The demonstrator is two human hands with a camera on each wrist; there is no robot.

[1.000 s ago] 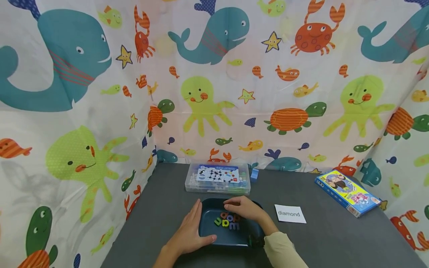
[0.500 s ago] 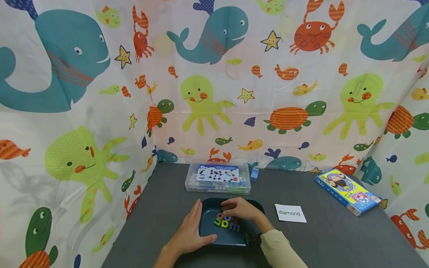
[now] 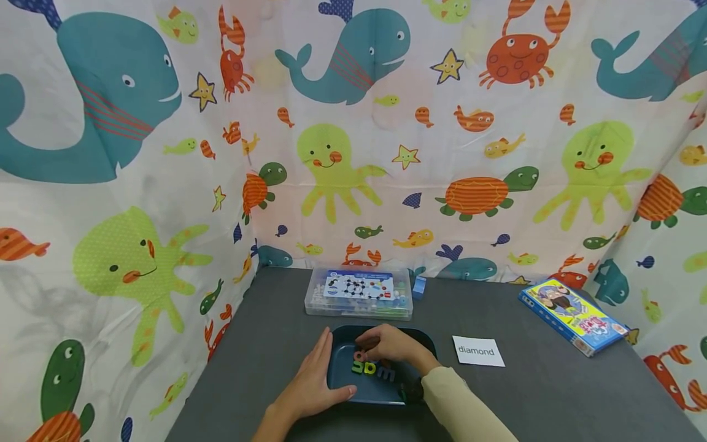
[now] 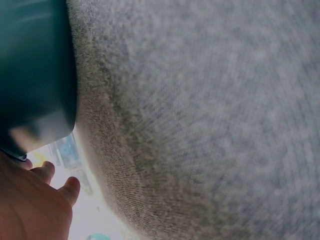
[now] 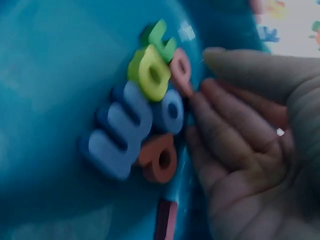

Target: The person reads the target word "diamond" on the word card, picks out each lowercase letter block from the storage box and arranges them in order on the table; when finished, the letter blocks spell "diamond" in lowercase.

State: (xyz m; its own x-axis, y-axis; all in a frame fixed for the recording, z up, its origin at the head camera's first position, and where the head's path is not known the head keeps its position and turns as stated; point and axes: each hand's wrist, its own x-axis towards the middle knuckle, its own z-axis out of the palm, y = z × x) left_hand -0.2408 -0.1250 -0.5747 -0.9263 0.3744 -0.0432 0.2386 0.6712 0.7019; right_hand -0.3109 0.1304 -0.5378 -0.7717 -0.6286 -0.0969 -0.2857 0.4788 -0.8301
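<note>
My left hand (image 3: 312,380) rests against the left side of a dark blue tray (image 3: 372,393), fingers straight along its outer wall and thumb over the near left corner. Inside the tray, my right hand (image 3: 389,344) reaches over a cluster of letters. In the right wrist view its fingers are nearly straight and hold nothing, their tips beside a pink letter (image 5: 183,75). Grouped there are a green letter (image 5: 159,40), a yellow letter (image 5: 150,73), a blue o (image 5: 170,111), an orange d (image 5: 160,159) and a blue m (image 5: 117,132). A dark red stick-shaped piece (image 5: 166,220) lies apart.
A white card (image 3: 478,352) reading "diamond" lies right of the tray. Behind it stand a clear plastic case (image 3: 359,310) and a small blue block (image 3: 419,288). A colourful flat box (image 3: 574,316) lies at the right. A sea-animal-print curtain (image 3: 353,245) surrounds the table.
My right hand has moved a little left over the letters, now covering more of them. The pink letter has shifted slightly left. My left hand stays in place.
</note>
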